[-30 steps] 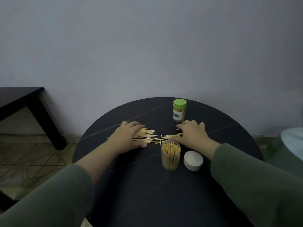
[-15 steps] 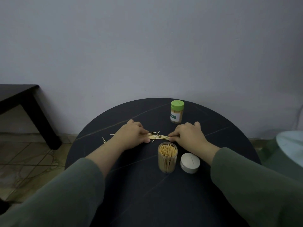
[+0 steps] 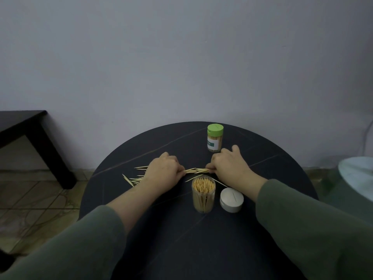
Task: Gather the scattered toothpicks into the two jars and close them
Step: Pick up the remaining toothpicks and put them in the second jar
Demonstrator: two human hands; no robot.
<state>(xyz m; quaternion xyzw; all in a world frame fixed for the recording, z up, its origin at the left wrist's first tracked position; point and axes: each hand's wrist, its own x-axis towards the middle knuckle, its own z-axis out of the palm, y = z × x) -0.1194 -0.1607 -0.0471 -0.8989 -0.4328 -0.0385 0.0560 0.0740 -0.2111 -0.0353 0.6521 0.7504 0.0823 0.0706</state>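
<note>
A small bundle of toothpicks lies on the round black table between my two hands. My left hand pinches its left end with curled fingers. My right hand pinches its right end. More loose toothpicks lie scattered left of my left hand. An open clear jar, full of upright toothpicks, stands just in front of the bundle, with its white lid beside it on the right. A second jar with a green lid stands closed behind my right hand.
A dark side table stands at the left by the wall. A pale round object sits at the right edge. Tiled floor lies below on the left.
Both hands swept inward from flat on the spread toothpicks and now pinch a tight bundle between them. Some toothpicks were left behind at the left.
</note>
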